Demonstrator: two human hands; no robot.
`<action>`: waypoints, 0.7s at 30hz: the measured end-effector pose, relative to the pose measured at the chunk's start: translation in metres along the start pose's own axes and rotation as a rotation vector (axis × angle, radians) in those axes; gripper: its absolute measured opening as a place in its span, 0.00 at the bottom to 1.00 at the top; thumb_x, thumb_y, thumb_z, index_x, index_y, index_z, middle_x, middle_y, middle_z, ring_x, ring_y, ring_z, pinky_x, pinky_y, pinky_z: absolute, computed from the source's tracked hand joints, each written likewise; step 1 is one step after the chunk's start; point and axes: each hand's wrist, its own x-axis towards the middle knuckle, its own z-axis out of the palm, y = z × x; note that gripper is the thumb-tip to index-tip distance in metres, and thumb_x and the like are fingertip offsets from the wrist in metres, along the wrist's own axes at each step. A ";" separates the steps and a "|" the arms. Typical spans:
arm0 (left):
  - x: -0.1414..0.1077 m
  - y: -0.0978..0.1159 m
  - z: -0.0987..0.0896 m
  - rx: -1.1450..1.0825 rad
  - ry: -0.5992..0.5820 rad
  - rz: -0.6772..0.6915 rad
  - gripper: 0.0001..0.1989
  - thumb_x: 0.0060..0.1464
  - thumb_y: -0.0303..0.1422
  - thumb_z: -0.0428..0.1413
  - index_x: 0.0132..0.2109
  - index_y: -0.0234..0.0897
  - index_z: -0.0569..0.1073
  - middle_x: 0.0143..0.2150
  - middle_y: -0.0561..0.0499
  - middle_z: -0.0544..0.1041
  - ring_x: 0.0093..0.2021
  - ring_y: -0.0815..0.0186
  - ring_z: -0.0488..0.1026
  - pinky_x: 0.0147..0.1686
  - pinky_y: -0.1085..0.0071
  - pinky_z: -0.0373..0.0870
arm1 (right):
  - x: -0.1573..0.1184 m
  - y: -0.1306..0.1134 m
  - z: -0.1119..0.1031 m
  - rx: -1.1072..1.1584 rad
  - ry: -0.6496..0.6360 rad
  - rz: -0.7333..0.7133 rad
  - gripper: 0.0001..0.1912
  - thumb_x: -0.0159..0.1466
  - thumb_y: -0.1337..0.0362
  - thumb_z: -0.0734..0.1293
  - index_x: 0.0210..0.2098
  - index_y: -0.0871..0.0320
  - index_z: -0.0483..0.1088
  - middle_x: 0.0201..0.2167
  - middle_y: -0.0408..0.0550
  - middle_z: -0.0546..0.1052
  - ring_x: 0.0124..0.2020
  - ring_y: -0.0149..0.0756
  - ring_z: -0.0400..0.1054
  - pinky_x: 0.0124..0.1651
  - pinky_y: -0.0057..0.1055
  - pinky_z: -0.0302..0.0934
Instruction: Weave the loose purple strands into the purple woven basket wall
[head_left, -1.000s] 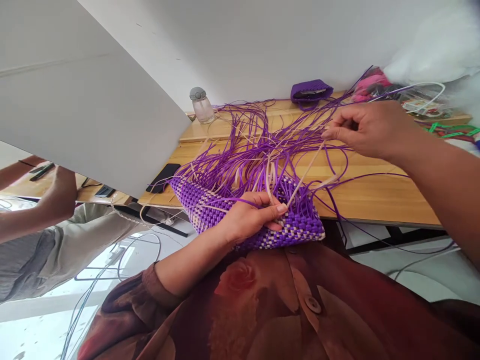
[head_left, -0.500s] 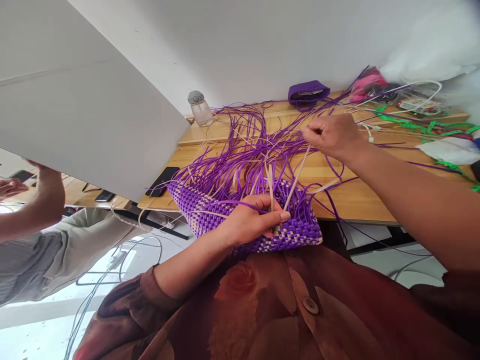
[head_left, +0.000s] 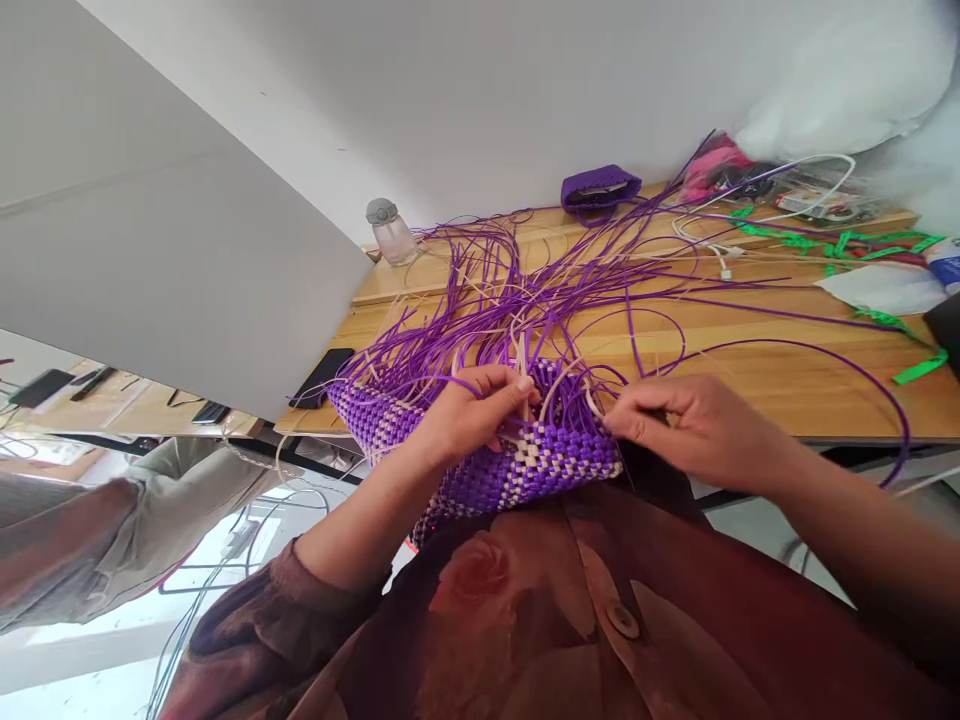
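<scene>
Head view looks down on a half-woven purple basket (head_left: 480, 450) held against the person's lap at the near edge of the wooden table (head_left: 750, 390). Left hand (head_left: 469, 415) curls over the top rim, thumb and fingers pressed together on a cream strand (head_left: 523, 385) standing up out of the weave. Right hand (head_left: 686, 425) sits just beside the basket's right corner, fingertips pinched tight on a strand end there; which colour it grips, I cannot tell.

Risk, as I judge it: the loose purple strands (head_left: 525, 290) fan out over the table in a thick tangle, some arching in wide loops toward the right. A pull on the wrong one could snag its neighbours, or drag a loop into the white cable (head_left: 701, 235) and green strips (head_left: 825, 242) farther back. A slack grip at the rim could let the last row loosen.

Materials: the strands look like flat, glossy plastic cord, springy enough to hold curves. The woven wall is a tight, bumpy checker of purple with cream patches, firm and ribbed. Behind, a small clear bottle (head_left: 390, 232) with a grey cap and a small purple woven pouch (head_left: 600, 188) stand by the wall. A dark phone (head_left: 322, 375) lies at the table's left corner.
</scene>
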 end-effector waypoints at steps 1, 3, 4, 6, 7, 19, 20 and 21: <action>0.003 0.001 -0.006 -0.001 0.042 -0.006 0.20 0.55 0.48 0.59 0.32 0.34 0.71 0.26 0.52 0.75 0.20 0.74 0.68 0.16 0.80 0.61 | -0.005 0.000 0.006 -0.033 -0.016 -0.013 0.20 0.68 0.51 0.65 0.25 0.58 0.70 0.21 0.41 0.70 0.24 0.29 0.62 0.29 0.28 0.55; 0.009 0.001 -0.016 -0.037 0.083 -0.014 0.19 0.54 0.47 0.61 0.31 0.34 0.70 0.25 0.51 0.77 0.21 0.73 0.71 0.20 0.79 0.65 | -0.012 0.001 0.015 -0.052 0.008 -0.005 0.18 0.66 0.51 0.67 0.27 0.57 0.70 0.23 0.41 0.71 0.25 0.30 0.63 0.31 0.29 0.56; 0.010 0.000 -0.019 -0.069 0.065 -0.015 0.19 0.55 0.47 0.61 0.33 0.34 0.70 0.27 0.50 0.79 0.23 0.71 0.74 0.23 0.78 0.68 | -0.014 0.001 0.019 -0.047 0.027 0.023 0.17 0.65 0.50 0.68 0.29 0.56 0.70 0.23 0.42 0.73 0.25 0.31 0.64 0.31 0.29 0.58; 0.013 -0.003 -0.021 -0.144 -0.014 -0.012 0.18 0.56 0.47 0.60 0.36 0.35 0.71 0.30 0.48 0.81 0.28 0.68 0.78 0.30 0.74 0.73 | -0.017 0.002 0.025 0.010 0.067 0.115 0.17 0.62 0.47 0.70 0.35 0.56 0.72 0.29 0.44 0.77 0.28 0.34 0.69 0.32 0.31 0.62; 0.013 -0.006 -0.019 -0.181 -0.051 -0.010 0.19 0.57 0.48 0.59 0.37 0.35 0.71 0.31 0.48 0.82 0.29 0.67 0.78 0.32 0.73 0.74 | -0.017 0.003 0.027 0.074 0.078 0.165 0.20 0.60 0.47 0.72 0.42 0.55 0.72 0.34 0.47 0.79 0.32 0.37 0.72 0.34 0.32 0.64; 0.026 -0.006 -0.004 -0.180 -0.008 0.057 0.21 0.56 0.50 0.58 0.36 0.33 0.73 0.27 0.49 0.79 0.24 0.69 0.75 0.24 0.75 0.68 | 0.001 0.024 0.068 0.981 -0.067 0.446 0.48 0.55 0.53 0.75 0.69 0.48 0.51 0.57 0.51 0.74 0.55 0.47 0.72 0.48 0.40 0.72; 0.031 -0.004 -0.016 -0.155 0.045 0.060 0.19 0.56 0.48 0.59 0.37 0.34 0.73 0.28 0.49 0.79 0.25 0.69 0.76 0.24 0.75 0.67 | 0.001 0.024 0.069 0.997 -0.071 0.470 0.48 0.55 0.54 0.75 0.69 0.46 0.51 0.54 0.49 0.76 0.49 0.45 0.74 0.41 0.36 0.74; 0.036 -0.002 -0.031 -0.120 0.128 0.060 0.17 0.57 0.46 0.60 0.37 0.33 0.72 0.28 0.49 0.79 0.25 0.69 0.76 0.23 0.76 0.67 | 0.000 0.024 0.069 1.005 -0.077 0.489 0.47 0.56 0.54 0.75 0.69 0.45 0.51 0.51 0.48 0.77 0.43 0.42 0.75 0.35 0.33 0.73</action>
